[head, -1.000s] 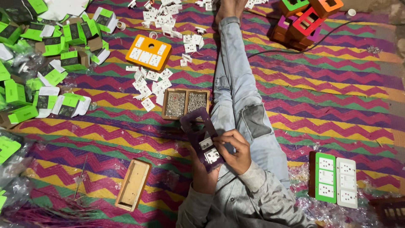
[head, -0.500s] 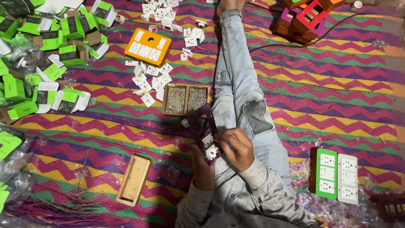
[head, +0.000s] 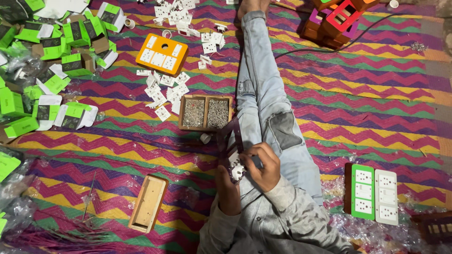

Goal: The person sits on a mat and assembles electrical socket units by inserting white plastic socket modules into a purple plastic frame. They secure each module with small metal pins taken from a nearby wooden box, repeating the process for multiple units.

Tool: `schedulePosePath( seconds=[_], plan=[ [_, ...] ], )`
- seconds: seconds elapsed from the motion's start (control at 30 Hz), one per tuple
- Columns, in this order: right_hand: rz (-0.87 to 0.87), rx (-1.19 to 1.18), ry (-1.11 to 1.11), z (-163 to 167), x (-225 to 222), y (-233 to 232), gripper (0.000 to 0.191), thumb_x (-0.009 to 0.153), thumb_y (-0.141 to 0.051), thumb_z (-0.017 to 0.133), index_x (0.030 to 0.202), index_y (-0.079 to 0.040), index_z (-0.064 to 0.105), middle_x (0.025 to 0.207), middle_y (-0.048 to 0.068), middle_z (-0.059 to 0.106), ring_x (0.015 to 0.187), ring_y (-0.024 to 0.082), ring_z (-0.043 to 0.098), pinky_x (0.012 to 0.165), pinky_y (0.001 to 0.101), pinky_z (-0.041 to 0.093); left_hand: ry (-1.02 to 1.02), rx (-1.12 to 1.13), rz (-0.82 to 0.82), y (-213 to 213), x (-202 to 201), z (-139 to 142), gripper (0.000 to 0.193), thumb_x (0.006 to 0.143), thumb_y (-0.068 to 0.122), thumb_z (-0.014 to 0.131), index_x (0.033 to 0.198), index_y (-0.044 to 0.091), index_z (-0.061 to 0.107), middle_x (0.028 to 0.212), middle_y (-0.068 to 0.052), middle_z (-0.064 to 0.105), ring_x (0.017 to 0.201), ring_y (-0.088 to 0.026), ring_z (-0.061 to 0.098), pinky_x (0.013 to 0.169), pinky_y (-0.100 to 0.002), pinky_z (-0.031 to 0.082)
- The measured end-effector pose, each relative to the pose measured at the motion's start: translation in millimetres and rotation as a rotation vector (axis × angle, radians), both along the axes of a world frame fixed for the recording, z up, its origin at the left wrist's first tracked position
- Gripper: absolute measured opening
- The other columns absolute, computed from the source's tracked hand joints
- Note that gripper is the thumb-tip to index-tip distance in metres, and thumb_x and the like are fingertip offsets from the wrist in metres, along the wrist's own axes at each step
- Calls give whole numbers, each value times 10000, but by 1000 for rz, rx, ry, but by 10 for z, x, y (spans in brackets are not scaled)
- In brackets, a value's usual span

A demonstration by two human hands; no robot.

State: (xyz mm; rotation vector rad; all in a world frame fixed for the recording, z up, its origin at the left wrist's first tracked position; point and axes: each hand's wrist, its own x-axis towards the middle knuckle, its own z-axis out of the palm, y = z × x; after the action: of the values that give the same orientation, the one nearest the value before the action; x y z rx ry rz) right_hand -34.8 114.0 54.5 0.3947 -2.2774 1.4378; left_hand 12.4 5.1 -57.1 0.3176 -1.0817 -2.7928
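Both hands, left hand (head: pixel 229 181) beneath and right hand (head: pixel 264 165) on top, grip a purple plate (head: pixel 229 140) with a white socket (head: pixel 237 171) over the lap, seemingly mid-fitting; next probably needs a screw from the tray (head: pixel 205 113) just ahead.

We see a woven cloth mat (head: pixel 376 94) with a matt zigzag weave, a plain wooden tray (head: pixel 205 113) of shiny metal screws (head: pixel 194 113), smooth white plastic sockets (head: pixel 162 91), crinkled glossy plastic wrap (head: pixel 367 230), and faded denim jeans (head: pixel 263 94).
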Motion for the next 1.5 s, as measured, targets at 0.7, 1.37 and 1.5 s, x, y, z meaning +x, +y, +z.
schedulePosePath(
  seconds=[0.7, 1.37, 1.5],
  plan=[
    [-25, 93, 22, -135, -82, 160, 336, 839, -17, 765, 675, -3, 472, 691, 98, 438, 652, 274, 456, 602, 400, 361, -36, -426, -132, 113, 39, 109, 584, 1090, 405, 339, 1443, -34, 491, 1394, -167, 595, 1220, -270, 619, 1028, -425, 517],
    [196, -101, -158, -444, -180, 190, 255, 804, -65, 879, 994, -54, 710, 1239, 109, 654, 1215, 270, 621, 1058, 382, 482, -27, 48, -160, -130, -84, 331, 635, 1085, 564, 525, 1504, 107, 389, 1390, -73, 570, 1250, -211, 571, 1071, -404, 502],
    [273, -119, -272, -401, -192, 213, 399, 821, -52, 841, 1194, 4, 710, 1323, 129, 599, 1276, 275, 580, 1096, 380, 455, -232, 435, -106, -165, -158, 314, 646, 1039, 602, 409, 1464, 124, 496, 1358, -58, 593, 1222, -208, 594, 1043, -405, 504]
  ],
)
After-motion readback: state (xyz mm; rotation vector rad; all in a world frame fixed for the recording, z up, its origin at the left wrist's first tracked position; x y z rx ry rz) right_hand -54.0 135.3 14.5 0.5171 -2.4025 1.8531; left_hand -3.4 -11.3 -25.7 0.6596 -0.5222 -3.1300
